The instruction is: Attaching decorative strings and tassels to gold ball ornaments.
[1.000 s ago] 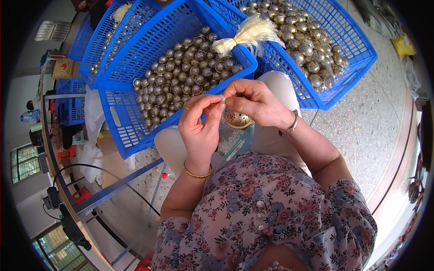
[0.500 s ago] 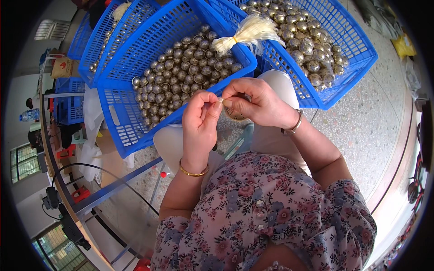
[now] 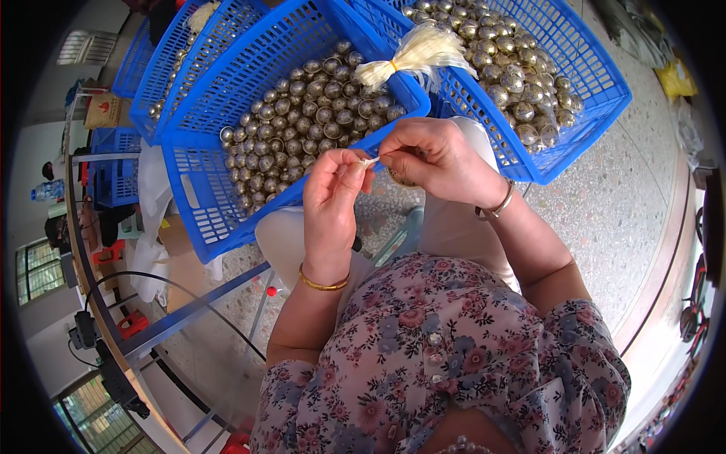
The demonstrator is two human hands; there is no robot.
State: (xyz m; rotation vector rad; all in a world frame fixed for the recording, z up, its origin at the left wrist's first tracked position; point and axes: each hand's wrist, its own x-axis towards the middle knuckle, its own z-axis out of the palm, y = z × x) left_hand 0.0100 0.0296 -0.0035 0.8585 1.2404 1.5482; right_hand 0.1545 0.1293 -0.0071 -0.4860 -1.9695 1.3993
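Nearest, bottom of the frame: my floral shirt (image 3: 408, 333), short sleeves. Gold bangle (image 3: 324, 285) on my left wrist, silver bangle (image 3: 496, 203) on my right.

Frame centre: my left grip (image 3: 331, 200) is narrow, thumb and finger pinched on a thin pale cord (image 3: 370, 161). The cord spans a short gap to my right grip (image 3: 437, 157), which pinches its other visible part, fingers curled tight. Just under the right grip sits a perforated metal ball (image 3: 400, 180), mostly hidden by the hand; cannot tell whether the cord is attached to it, or whether those fingers touch it.

Below both hands, pale trousers (image 3: 291, 238) over my knees. Lower left of centre, a slim rod carries a red knob (image 3: 271, 291).

Just past the knees, upper centre: blue basket (image 3: 414, 97), slatted walls, a heap of small metal domes or balls (image 3: 318, 125) inside. A bundle of pale cords (image 3: 420, 59), tied with a yellow band, lies over its far right corner. Upper right: second blue basket (image 3: 578, 142), rounder perforated balls (image 3: 522, 79) piled in it.

Speckled floor (image 3: 605, 197) to the right. Farther off: yellow bag (image 3: 675, 78), upper right edge; clear bottle (image 3: 48, 191), left edge.
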